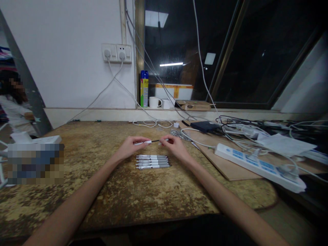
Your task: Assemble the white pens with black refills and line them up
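Above the worn wooden table (115,194), both hands hold parts of a pen. My left hand (130,147) is closed in a pinch on a white pen barrel (148,142), which points toward the right. From the barrel's end a thin dark refill (155,140) reaches across to the other hand. My right hand (174,146) is pinched at the refill's far end, on a small pale pen piece partly hidden by the fingers. Just below the hands, several white and grey pens (153,161) lie side by side in a neat stack of rows, tips to the right.
At the right, a white power strip (258,167) and tangled cables lie over a brown board (230,167). A dark flat box (205,126) sits behind. A spray can (144,89) and a white mug (154,102) stand on the sill. A person (17,106) is at far left.
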`<action>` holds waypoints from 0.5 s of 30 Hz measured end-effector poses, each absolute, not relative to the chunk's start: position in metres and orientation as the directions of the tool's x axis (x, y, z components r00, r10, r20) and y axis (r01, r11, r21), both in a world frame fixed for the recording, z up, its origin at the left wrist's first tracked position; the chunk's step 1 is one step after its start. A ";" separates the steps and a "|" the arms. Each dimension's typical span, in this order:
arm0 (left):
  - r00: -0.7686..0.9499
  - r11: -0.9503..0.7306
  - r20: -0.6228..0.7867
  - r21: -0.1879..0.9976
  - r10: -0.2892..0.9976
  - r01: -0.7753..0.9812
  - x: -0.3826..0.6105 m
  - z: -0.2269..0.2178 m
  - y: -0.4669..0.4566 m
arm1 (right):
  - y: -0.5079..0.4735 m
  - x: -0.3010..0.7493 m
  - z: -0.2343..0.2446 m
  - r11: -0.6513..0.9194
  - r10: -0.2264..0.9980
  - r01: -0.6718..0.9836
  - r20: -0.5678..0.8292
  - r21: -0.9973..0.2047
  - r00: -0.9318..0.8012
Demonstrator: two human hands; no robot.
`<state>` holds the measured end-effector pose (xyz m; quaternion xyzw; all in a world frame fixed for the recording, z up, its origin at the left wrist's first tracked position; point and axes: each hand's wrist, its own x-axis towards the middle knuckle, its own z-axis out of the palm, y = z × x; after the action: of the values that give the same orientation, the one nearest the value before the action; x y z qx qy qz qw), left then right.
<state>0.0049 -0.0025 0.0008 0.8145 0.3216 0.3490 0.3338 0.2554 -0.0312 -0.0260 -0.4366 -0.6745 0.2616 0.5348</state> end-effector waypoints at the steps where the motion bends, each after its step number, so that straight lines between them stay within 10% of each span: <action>1: 0.549 -0.572 0.356 0.767 0.756 0.291 0.005 0.001 -0.003 | -0.031 0.256 -0.026 0.482 0.868 0.314 0.494 -0.818 -0.048; 15: 0.546 -0.523 0.310 0.802 0.778 0.290 0.004 0.000 -0.003 | -0.035 0.254 -0.022 0.486 0.873 0.253 0.476 -0.837 -0.101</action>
<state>0.0042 -0.0034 0.0003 0.8031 0.3326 0.3412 0.3578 0.2540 -0.0348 -0.0221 -0.4134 -0.6813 0.2938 0.5278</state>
